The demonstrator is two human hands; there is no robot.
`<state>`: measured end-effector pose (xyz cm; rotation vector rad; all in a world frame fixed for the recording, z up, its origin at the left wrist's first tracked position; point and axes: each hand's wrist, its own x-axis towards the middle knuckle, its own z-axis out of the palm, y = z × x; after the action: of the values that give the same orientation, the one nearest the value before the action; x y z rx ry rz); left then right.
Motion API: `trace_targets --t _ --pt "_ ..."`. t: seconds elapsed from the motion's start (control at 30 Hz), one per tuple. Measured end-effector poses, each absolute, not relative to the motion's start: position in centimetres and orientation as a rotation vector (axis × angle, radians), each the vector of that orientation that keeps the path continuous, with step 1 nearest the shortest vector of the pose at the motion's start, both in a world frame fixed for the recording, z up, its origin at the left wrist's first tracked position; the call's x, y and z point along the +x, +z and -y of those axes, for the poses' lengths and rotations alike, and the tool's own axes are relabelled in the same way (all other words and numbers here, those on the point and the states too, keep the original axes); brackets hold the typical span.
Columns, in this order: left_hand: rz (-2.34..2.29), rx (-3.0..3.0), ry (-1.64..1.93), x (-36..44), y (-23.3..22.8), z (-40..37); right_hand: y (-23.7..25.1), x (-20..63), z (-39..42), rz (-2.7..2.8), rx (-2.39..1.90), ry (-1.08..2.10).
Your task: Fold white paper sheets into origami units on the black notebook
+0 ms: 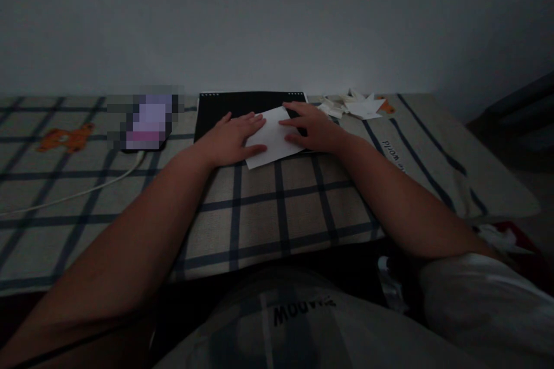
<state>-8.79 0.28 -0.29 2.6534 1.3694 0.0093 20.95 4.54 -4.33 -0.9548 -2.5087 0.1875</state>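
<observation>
A white sheet of paper (pixel 273 137) lies partly on a black pad (pixel 225 108) and partly on the checked cloth. My left hand (pixel 231 137) rests flat on the paper's left edge, fingers spread and pointing right. My right hand (pixel 312 127) presses on the paper's right side, fingers pointing left, thumb near the lower edge. Both palms face down and neither hand lifts the sheet.
Several folded white paper pieces (pixel 355 106) lie at the back right. A blurred phone-like object (pixel 145 121) sits at the back left with a white cable (pixel 73 193) running from it. Checked cloth (pixel 277 207) covers the surface; a plain wall stands behind.
</observation>
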Motion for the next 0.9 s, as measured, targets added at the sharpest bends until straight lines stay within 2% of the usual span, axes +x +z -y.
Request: trace_targets --t 0.27,0.57,0.9 --pt "-1.26 2.668 0.01 -8.5 -0.1 -0.1 -3.4 19.9 -3.3 2.734 -1.077 0.344" --pt "-1.224 2.659 0.056 -8.6 -0.2 -0.2 -3.8 20.2 -3.6 2.699 -1.089 0.445" --pt "-1.246 2.678 0.059 -8.8 -0.8 -0.5 -3.9 20.4 -3.7 2.691 -1.101 0.35"
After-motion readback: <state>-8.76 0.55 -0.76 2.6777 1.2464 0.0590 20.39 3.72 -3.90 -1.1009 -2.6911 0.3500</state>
